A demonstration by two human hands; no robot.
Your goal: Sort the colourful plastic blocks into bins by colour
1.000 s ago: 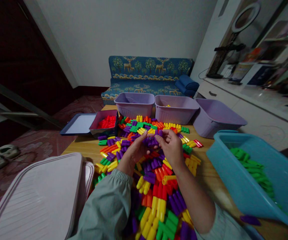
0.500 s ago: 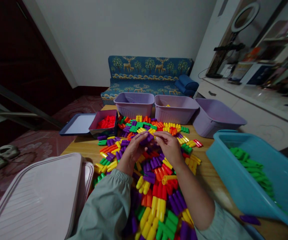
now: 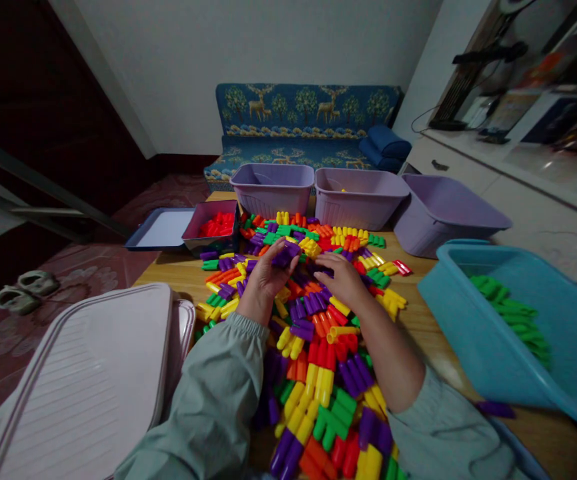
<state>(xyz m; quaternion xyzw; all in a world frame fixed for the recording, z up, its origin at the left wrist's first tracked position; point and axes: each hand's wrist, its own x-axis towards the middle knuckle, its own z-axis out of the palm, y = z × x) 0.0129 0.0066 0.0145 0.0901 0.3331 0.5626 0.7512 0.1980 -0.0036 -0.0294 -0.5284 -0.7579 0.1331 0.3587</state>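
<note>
My left hand is closed around a purple plastic building block, held up over the pile. Its fingers partly cover the block. To the right of it, my right hand reaches low over the loose blocks with its fingers apart, and I see nothing held in it. Just beyond both hands shows a yellow block. Beneath them spreads a heap of tube-shaped blocks in purple, yellow, red, orange and green, such as a green block near my body.
At the back stand lilac bins, one on the left, one in the middle and one on the right. A turquoise bin holds green pieces. A dark box holds red pieces. Pale lids lie at left on the wooden table.
My hands have drawn apart. The right has left the purple block and lowered toward the pile, while the left keeps hold of it. The view has tilted down slightly.
</note>
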